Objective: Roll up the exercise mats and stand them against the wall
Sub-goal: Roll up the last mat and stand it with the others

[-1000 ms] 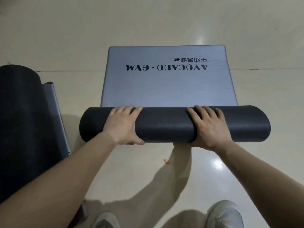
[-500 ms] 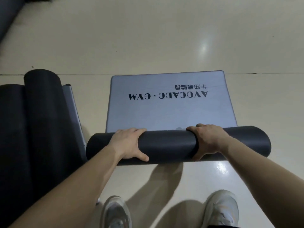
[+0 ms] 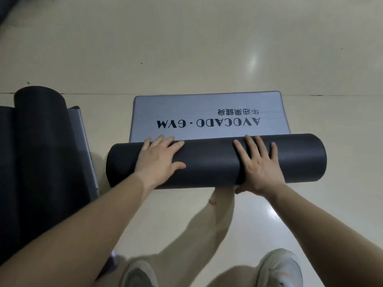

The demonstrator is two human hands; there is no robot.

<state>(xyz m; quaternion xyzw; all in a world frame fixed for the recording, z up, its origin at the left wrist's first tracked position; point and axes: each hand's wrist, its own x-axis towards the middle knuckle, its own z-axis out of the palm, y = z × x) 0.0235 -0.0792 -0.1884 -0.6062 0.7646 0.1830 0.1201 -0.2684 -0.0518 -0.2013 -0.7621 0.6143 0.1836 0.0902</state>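
A grey exercise mat (image 3: 207,112) with the black print "AVOCADO · GYM" lies on the floor, its near part wound into a thick dark roll (image 3: 211,160). Only a short flat strip stays unrolled beyond the roll. My left hand (image 3: 159,160) lies flat on the roll's left half, fingers spread over the top. My right hand (image 3: 257,164) presses flat on the right half, thumb tucked under the near side. Two other dark rolled mats (image 3: 39,154) lie on the floor at the left, one with a grey edge showing.
The pale tiled floor (image 3: 207,48) stretches beyond the mat, with a tile joint crossing at the mat's far edge. My two light shoes (image 3: 277,268) stand at the bottom. A small orange scrap (image 3: 211,202) lies on the floor just behind the roll.
The roll has advanced over the flat mat toward the printed words, leaving less mat unrolled. Both hands went from curled over the roll to lying flat with fingers spread.
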